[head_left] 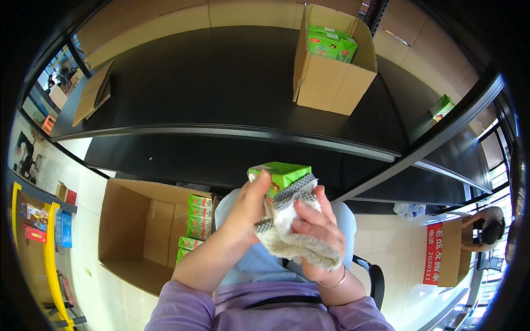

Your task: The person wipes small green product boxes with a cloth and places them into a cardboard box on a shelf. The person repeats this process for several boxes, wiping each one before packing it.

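In front of my lap, my left hand (243, 216) is closed around the side of a green carton (286, 172). My right hand (327, 234) grips a whitish cloth (284, 231) with a black-and-white checked border. The cloth is bunched and lies against the near face of the carton, covering much of it. Only the carton's top and part of its left side show. A bracelet circles my right wrist. At my left stands a large open cardboard box (128, 220) with several green-and-white cartons (199, 216) stacked along its right side.
A black shelf (210, 83) spans the front. On it stand an open cardboard box (334, 83) of green cartons, a folded cardboard piece (93, 94) and a lone green carton (442, 107). At far right, another person (488, 226) bends over a cardboard box (451, 254). A yellow-framed rack (53, 259) stands left.
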A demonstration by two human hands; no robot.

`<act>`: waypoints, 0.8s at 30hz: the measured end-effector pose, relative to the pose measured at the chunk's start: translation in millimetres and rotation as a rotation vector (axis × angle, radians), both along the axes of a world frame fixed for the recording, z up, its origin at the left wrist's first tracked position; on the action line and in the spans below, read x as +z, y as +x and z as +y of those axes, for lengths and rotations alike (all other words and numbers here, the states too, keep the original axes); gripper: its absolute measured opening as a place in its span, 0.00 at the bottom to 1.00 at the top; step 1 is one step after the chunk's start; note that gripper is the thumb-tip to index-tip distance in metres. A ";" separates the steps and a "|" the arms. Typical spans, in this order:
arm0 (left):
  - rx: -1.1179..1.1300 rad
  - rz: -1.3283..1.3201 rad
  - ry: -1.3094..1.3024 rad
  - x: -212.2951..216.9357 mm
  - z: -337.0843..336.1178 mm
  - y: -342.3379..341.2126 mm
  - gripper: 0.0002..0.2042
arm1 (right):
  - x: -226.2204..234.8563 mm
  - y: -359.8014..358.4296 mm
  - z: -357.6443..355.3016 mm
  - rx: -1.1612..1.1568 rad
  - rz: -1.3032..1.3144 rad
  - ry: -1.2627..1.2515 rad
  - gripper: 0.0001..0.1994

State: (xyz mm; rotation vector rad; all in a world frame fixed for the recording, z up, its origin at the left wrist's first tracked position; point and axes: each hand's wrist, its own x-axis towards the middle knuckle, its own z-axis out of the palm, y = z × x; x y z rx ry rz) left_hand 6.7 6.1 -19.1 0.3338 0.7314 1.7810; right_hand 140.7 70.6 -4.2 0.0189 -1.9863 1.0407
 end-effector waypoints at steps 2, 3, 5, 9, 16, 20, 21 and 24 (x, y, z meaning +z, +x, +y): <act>-0.041 -0.073 -0.040 9.4 0.3 -1.3 0.35 | 1.3 3.9 -0.1 0.030 -0.017 0.055 0.15; -0.093 -0.140 0.025 9.2 -0.3 -3.0 0.35 | 1.2 5.2 -0.6 0.045 -0.026 0.083 0.15; -0.200 -0.269 0.164 9.9 -1.6 -7.2 0.35 | 0.5 4.2 -5.3 0.038 0.014 0.086 0.13; -0.223 -0.388 0.152 14.3 -0.7 -9.0 0.37 | -2.6 6.2 -8.4 0.051 0.056 0.108 0.11; -0.171 -0.338 -0.073 26.9 0.1 -0.7 0.36 | -45.0 6.8 -6.4 -0.105 0.210 0.586 0.16; -0.192 -0.360 -0.130 33.9 3.5 1.6 0.34 | -105.7 26.4 -15.0 0.151 -0.136 0.310 0.15; -0.189 -0.363 -0.129 30.7 2.8 0.3 0.34 | -86.6 16.2 -12.2 0.037 0.024 0.429 0.15; -0.213 -0.410 -0.066 32.4 2.3 1.2 0.32 | -87.2 11.5 -7.4 -0.055 0.093 0.561 0.15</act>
